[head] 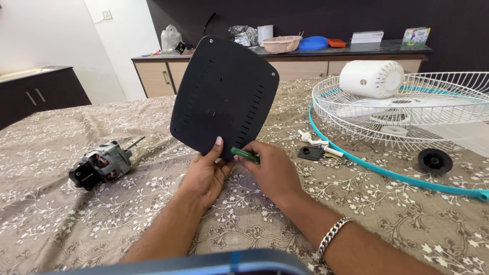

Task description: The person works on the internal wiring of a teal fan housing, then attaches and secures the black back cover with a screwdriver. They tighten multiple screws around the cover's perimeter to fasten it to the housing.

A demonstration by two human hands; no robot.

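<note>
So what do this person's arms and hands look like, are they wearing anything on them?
Both forearms are bare, with no sleeves in view and no gloves. The left hand has nothing on it that shows: no ring, no watch. The right hand is also bare, but its wrist carries a silver chain-link bracelet made of chunky metal links. The fingers have short, unpainted nails.

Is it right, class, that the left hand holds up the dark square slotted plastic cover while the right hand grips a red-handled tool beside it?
Not quite: in the head view the tool handle in the right hand is green, not red. The left hand does hold the dark square slotted plastic cover.
</note>
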